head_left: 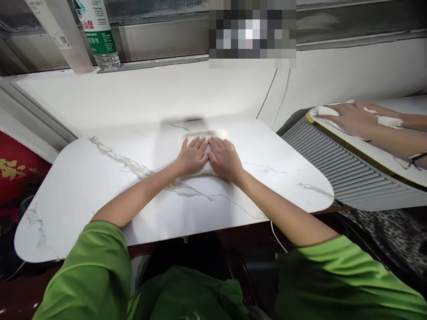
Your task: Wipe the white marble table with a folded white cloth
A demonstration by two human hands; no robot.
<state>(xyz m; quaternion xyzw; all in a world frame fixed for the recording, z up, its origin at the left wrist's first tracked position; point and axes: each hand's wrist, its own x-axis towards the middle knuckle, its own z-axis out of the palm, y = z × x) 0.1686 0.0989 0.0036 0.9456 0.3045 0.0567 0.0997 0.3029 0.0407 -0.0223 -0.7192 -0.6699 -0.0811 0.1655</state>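
Note:
My left hand (192, 157) lies flat, palm down, on a folded white cloth (221, 133) with its fingers stretched forward. Close beside it, my right hand (225, 158) presses flat on the same cloth, and the two thumbs nearly meet. Both hands are open, with no fingers wrapped round anything. The cloth rests on a white table (110, 182) with grey marble-like veins. Most of the cloth is hidden under my palms; its far edge and a bit near my wrists show.
A labelled water bottle (105, 44) and a frosted tall container (66, 40) stand on the ledge at the back left. Thin cables (283, 95) run down the wall. At right, another person's hands (355, 118) rest on white cloth on a second table (393, 164).

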